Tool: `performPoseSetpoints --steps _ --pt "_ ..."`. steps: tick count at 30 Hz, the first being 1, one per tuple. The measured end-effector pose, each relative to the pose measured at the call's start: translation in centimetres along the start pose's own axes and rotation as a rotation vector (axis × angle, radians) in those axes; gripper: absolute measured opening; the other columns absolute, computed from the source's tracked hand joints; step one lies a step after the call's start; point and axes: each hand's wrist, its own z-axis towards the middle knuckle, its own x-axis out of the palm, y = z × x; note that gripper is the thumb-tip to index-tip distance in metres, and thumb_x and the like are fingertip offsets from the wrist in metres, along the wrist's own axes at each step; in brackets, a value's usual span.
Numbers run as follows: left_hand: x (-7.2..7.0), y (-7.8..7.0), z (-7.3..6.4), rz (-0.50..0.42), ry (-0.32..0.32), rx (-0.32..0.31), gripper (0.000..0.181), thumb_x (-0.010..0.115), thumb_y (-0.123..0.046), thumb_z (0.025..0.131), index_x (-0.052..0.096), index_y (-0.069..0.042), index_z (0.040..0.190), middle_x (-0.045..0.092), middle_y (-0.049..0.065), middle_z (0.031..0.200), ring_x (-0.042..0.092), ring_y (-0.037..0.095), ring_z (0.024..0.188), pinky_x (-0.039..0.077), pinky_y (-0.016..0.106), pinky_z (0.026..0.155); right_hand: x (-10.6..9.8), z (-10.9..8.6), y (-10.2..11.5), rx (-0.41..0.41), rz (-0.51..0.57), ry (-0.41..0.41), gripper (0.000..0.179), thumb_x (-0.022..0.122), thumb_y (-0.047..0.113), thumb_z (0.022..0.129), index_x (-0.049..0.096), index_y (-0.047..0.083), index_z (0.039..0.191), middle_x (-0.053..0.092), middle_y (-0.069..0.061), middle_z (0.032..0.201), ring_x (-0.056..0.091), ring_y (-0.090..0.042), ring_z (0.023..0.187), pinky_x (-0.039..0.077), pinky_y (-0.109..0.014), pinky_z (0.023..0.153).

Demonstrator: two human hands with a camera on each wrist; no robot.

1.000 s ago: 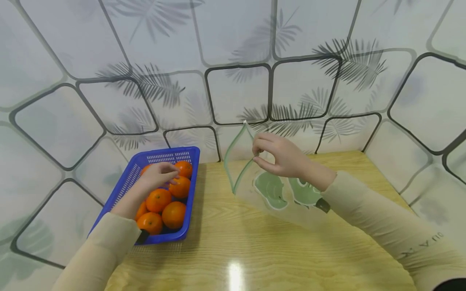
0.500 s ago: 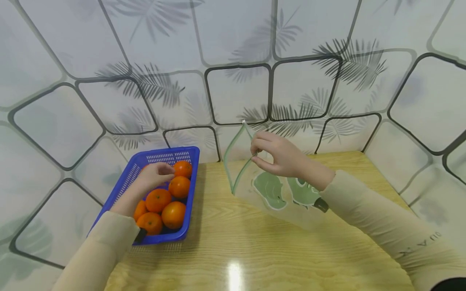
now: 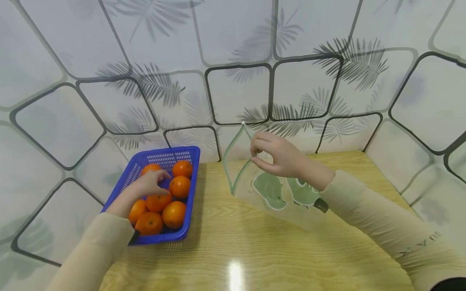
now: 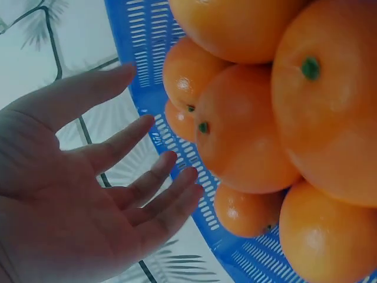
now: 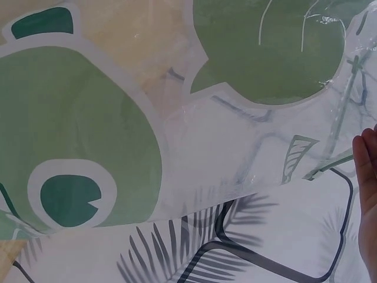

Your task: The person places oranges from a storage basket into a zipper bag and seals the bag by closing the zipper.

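My left hand (image 3: 148,184) hovers over the blue plastic basket (image 3: 194,194) with thumb and fingers spread. In the left wrist view its fingers (image 4: 144,183) stand apart from the oranges (image 4: 247,130), with nothing in the palm. Several oranges (image 3: 174,214) fill the basket, some partly hidden by the hand. My right hand (image 3: 278,155) pinches the green-edged mouth of a clear zip bag (image 3: 271,192) printed with green cartoon shapes. The bag's mouth gapes toward the left. In the right wrist view the bag's printed side (image 5: 118,124) fills most of the picture, and only fingertips (image 5: 370,171) show.
A light wooden table (image 3: 218,242) carries the basket on its left and the bag right of centre. Patterned wall covering (image 3: 236,97) with leaves and dark outlines rises behind it and along both sides. A small white slider (image 3: 243,122) sits at the bag's top corner.
The left hand has shifted slightly left and nearer, and its thumb has spread away from its fingers. An orange at the back of the basket now shows more. The right hand stays nearly still.
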Motion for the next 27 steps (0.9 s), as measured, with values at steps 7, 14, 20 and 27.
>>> performPoseSetpoints --steps 7,14,20,27 --pt "0.2 -0.2 -0.2 0.083 0.111 -0.114 0.070 0.080 -0.016 0.078 0.052 0.002 0.139 0.039 0.042 0.139 0.044 0.061 0.126 0.044 0.072 0.107 0.2 -0.1 -0.1 0.000 -0.001 0.007 0.010 0.074 0.008 0.094 0.065 0.011 0.094 0.062 -0.003 0.095 0.056 -0.016 0.086 0.050 -0.036 0.076" --pt "0.5 -0.1 0.2 0.149 0.176 -0.175 0.081 0.081 -0.011 0.073 0.043 -0.002 0.144 0.033 0.036 0.139 0.037 0.054 0.124 0.046 0.065 0.103 0.5 0.0 -0.2 -0.012 -0.006 0.010 0.009 0.074 0.009 0.094 0.065 0.011 0.094 0.063 -0.004 0.095 0.057 -0.016 0.087 0.050 -0.036 0.077" --pt "0.7 -0.1 0.7 0.213 0.216 -0.238 0.084 0.081 -0.004 0.073 0.043 -0.004 0.148 0.028 0.035 0.142 0.033 0.057 0.126 0.051 0.061 0.095 0.6 0.1 -0.2 -0.030 0.001 0.003 0.011 0.075 0.007 0.093 0.065 0.010 0.094 0.063 -0.003 0.095 0.057 -0.016 0.086 0.050 -0.036 0.075" --pt "1.0 -0.6 1.0 0.209 0.317 -0.314 0.106 0.083 -0.005 0.076 0.026 0.000 0.165 0.007 0.042 0.165 0.011 0.069 0.151 0.033 0.081 0.114 0.6 0.1 -0.1 -0.022 -0.012 0.006 0.010 0.075 0.007 0.093 0.065 0.011 0.094 0.063 -0.004 0.095 0.058 -0.017 0.086 0.052 -0.036 0.076"
